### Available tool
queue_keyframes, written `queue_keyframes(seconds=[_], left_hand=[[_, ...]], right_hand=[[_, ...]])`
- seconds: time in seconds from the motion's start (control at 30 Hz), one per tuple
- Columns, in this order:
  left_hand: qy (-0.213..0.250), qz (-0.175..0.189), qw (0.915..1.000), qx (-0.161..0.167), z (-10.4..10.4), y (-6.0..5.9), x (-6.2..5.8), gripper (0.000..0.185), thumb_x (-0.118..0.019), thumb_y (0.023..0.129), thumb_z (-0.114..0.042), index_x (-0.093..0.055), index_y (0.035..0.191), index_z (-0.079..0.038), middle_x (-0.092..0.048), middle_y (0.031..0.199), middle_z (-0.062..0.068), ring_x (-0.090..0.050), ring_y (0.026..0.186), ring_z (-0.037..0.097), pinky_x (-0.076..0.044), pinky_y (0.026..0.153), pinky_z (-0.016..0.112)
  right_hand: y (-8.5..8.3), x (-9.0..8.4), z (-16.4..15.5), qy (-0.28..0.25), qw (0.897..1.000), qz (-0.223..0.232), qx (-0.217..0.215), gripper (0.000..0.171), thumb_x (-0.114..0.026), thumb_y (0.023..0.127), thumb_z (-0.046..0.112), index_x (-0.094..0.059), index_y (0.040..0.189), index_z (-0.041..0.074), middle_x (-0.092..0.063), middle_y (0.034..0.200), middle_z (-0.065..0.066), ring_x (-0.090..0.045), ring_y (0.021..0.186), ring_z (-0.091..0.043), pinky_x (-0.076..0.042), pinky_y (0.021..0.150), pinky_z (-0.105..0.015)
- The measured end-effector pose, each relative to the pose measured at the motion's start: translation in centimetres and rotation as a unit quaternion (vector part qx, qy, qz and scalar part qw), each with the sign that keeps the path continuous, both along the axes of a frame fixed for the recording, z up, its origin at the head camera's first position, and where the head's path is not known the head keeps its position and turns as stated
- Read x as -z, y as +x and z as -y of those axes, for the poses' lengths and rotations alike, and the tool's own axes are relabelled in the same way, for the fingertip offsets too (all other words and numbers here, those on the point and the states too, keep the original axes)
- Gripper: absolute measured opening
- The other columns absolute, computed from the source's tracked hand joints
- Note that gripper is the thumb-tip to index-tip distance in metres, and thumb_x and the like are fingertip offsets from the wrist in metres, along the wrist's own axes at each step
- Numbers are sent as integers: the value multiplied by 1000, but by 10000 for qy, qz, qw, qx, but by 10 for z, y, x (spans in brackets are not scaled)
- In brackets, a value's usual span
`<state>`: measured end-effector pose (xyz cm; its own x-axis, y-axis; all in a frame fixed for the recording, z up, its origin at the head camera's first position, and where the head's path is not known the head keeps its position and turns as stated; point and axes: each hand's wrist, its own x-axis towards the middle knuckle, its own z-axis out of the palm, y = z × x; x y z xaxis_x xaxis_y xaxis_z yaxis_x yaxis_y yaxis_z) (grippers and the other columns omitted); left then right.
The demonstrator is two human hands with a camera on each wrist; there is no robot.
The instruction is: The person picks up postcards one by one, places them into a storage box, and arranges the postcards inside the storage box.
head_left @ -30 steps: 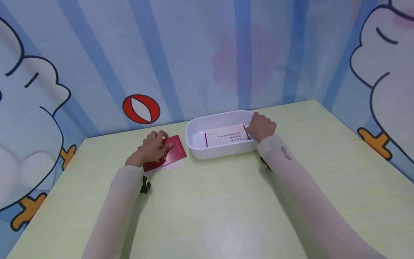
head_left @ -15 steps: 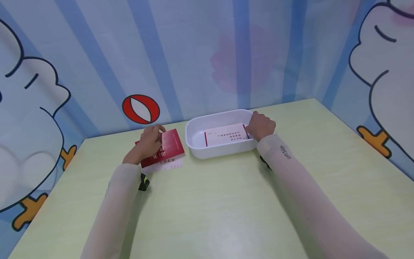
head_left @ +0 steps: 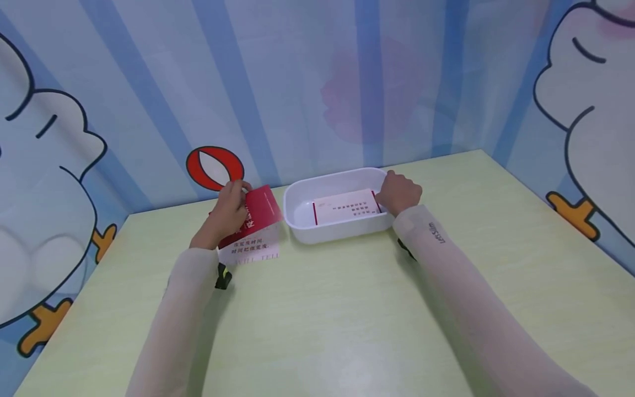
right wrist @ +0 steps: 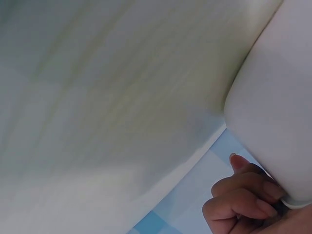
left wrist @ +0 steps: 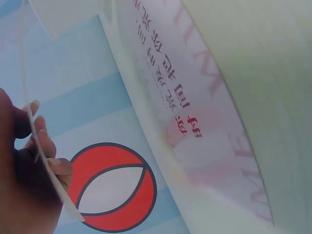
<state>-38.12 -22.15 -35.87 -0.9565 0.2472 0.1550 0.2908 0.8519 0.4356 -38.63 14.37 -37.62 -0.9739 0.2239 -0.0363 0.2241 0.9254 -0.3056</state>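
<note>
A: What is the left hand [head_left: 229, 212] doing?

B: In the head view it sits left of centre, fingers curled round the far edge of a red card [head_left: 258, 214], pinching it. The card is tilted, its far edge raised off the bench [head_left: 347, 309], while a white sheet with red print [head_left: 253, 251] lies flat under it, just below in the frame. The left wrist view shows the fingertips [left wrist: 48, 146] clamped on the thin card edge, with that printed sheet [left wrist: 195, 126] running across the middle of the frame.

A: And the right hand [head_left: 399, 193]?

B: It is just right of centre in the head view, its grip closed on the right end of the white tray [head_left: 302, 231]. The right wrist view shows curled fingers [right wrist: 243, 195] hooked over the tray's rim [right wrist: 278, 112] at lower right.

A: Anything inside the tray?

B: A white card with red edges and dark print [head_left: 346, 206] lies flat on its floor, close to the right hand.

A: How far apart are the red card and the tray?

B: The card's right edge comes just beside the tray's left end; I cannot tell whether they touch. A red and white ball picture [head_left: 215, 167] is on the wall behind the left hand.
</note>
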Motion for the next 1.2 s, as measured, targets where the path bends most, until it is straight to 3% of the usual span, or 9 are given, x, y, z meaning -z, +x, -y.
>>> queue_keyframes(seconds=[0.33, 0.57, 0.8, 1.2], left_hand=[[210, -192, 9996, -42, -6, 0, -9, 55, -59, 89, -1, -36, 138, -6, -44, 133, 19, -42, 127, 33, -55, 95, 53], [99, -180, 9997, 121, -23, -5, -9, 51, -56, 91, -3, -37, 137, -7, -44, 130, 17, -42, 125, 30, -55, 94, 50], [30, -237, 9992, 312, -41, -6, -9, 55, -62, 88, -4, -39, 137, -8, -47, 129, 15, -45, 122, 28, -56, 94, 48], [-54, 64, 9989, 458, -74, -11, -7, 51, -61, 90, -7, -41, 137, -12, -47, 134, 13, -45, 125, 27, -53, 101, 46]], right_hand=[[2, 0, -1, 2, 10000, 43, 43, 47, -61, 94, 29, -52, 129, -1, -68, 115, -20, -68, 99, -32, -52, 96, -51], [5, -1, -1, -39, 10000, 76, 48, 49, -62, 94, 29, -50, 131, -1, -67, 118, -20, -67, 103, -34, -51, 98, -52], [4, -1, 3, -7, 10000, 74, 10, 49, -62, 94, 30, -51, 131, -1, -68, 116, -20, -67, 100, -33, -52, 97, -51], [3, -1, 3, 84, 9999, 91, 61, 48, -62, 94, 30, -51, 131, 0, -69, 115, -19, -68, 99, -32, -53, 96, -50]])
